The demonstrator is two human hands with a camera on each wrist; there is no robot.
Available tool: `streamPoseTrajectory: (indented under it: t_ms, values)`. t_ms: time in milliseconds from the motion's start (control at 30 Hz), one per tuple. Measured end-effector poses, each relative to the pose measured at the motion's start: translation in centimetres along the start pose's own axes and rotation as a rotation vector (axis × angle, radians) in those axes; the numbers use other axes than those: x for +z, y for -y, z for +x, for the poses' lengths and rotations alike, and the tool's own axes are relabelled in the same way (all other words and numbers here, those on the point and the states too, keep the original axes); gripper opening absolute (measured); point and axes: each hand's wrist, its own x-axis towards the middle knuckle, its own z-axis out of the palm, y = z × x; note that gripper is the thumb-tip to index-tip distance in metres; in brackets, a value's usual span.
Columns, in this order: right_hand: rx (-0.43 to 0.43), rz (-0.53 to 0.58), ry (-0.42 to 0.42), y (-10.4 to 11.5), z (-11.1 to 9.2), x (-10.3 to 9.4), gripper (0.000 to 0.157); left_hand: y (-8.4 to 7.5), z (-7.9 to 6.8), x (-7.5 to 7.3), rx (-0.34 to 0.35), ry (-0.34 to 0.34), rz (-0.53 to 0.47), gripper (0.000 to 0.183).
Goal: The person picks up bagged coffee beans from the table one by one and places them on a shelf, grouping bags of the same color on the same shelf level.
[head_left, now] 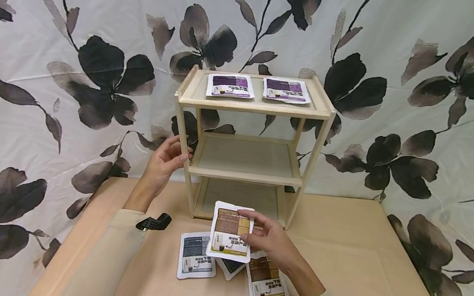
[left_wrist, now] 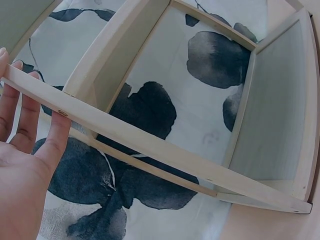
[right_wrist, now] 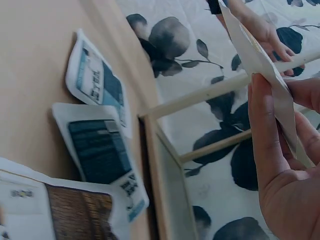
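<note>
My left hand grips the left front post of a small three-tier wooden shelf. In the left wrist view its fingers pass behind the post. In front of the shelf, my right hand pinches a white-edged sachet with a brown and yellow print, held above the table. From the right wrist, that sachet shows edge-on between thumb and fingers. Below it lie a blue-grey sachet, a dark sachet partly covered, and another brown sachet near my right wrist.
Two purple sachets lie side by side on the shelf's top tier. The shelf stands at the back of a light wooden table. A white cloth with dark flowers hangs behind it.
</note>
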Motion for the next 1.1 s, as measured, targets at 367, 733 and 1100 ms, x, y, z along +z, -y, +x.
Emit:
streamPoseTrajectory:
  t_ms: [367,733,1100]
  values:
    - [-0.06,-0.08,-0.037,2.2,0.8,-1.3,0.058,0.1,-0.1,-0.1,0.004,0.006,0.012,0.045]
    - [-0.102,-0.098,-0.092,5.4,1.8,-2.7,0.058,-0.1,-0.1,0.0,0.002,0.001,0.003,0.045]
    - [-0.153,-0.132,-0.185,8.0,3.1,-4.2,0.057,0.0,0.0,-0.2,0.007,0.009,-0.011,0.046]
